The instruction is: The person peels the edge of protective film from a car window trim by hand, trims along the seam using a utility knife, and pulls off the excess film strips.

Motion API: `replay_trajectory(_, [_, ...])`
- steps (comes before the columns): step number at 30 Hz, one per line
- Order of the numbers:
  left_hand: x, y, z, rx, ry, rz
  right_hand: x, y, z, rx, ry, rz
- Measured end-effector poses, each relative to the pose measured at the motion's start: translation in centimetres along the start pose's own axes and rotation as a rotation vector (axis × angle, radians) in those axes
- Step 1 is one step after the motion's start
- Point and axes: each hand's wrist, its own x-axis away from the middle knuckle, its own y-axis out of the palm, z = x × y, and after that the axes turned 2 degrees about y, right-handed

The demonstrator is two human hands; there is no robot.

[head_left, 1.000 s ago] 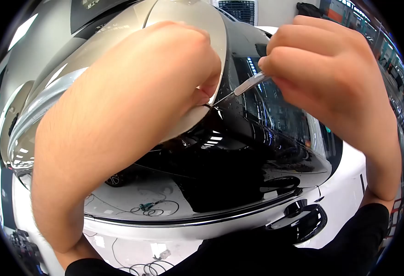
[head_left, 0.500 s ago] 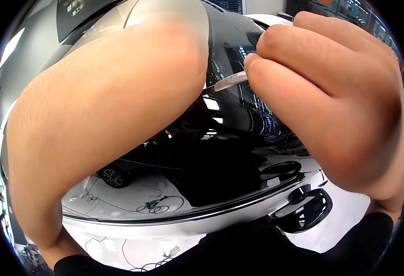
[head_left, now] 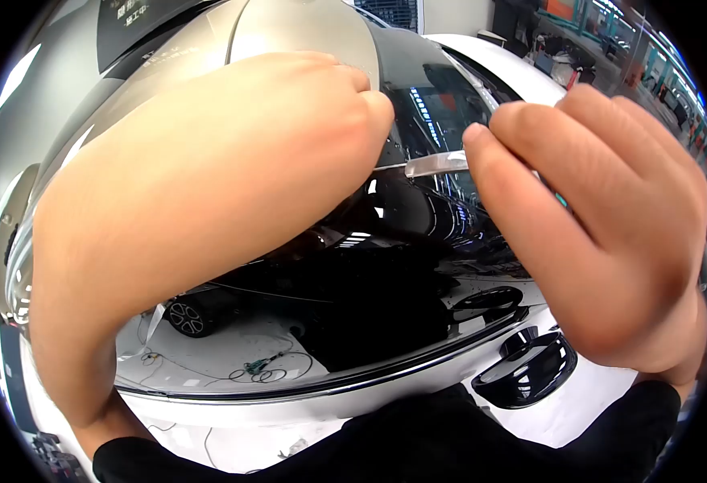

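In my right hand (head_left: 603, 209) I hold a slim silver blade tool (head_left: 438, 164), pinched between thumb and fingers, its thin tip pointing left. My left hand (head_left: 337, 121) is closed over the border between the beige car panel (head_left: 305, 28) and the glossy black surface (head_left: 394, 258). Its fingertips are hidden behind the hand, and what they grip cannot be made out. The tool's tip ends close to the left hand's knuckles. Small droplets dot the dark glass near the tip.
Below the black surface run a white car body edge (head_left: 233, 412) and a black side mirror (head_left: 527, 370). A dark sign stands at the upper left. Shelves and equipment are visible at the far upper right. Cables and a wheel show as reflections.
Since the half-second-old frame, the view has shifted and my right hand with the tool has moved right and down. My left hand's knuckles, blurred then, are now clearer.
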Motion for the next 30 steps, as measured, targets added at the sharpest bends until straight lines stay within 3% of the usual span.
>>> replay_trajectory(5, [0.7,0.3,-0.9,0.155,-0.175,0.053,-1.0,-0.2,-1.1,0.068,0.017,-0.021])
replay_trajectory(14, [-0.7,2.2,-3.8,0.399,-0.099,0.065,-0.4,-0.2,-1.1,0.165,0.043,-0.215])
replay_trajectory(22, [-0.3,3.0,-5.1,0.583,-0.066,0.092,-0.3,1.9,-2.7,0.334,0.135,-0.043])
replay_trajectory(26, [0.0,3.1,-5.5,0.688,-0.092,0.139,-1.3,0.1,-1.8,0.413,0.129,-0.186])
replay_trajectory(30, [-0.1,2.5,-5.4,0.688,-0.138,0.124,-0.5,-2.3,-1.6,0.22,0.278,-0.329])
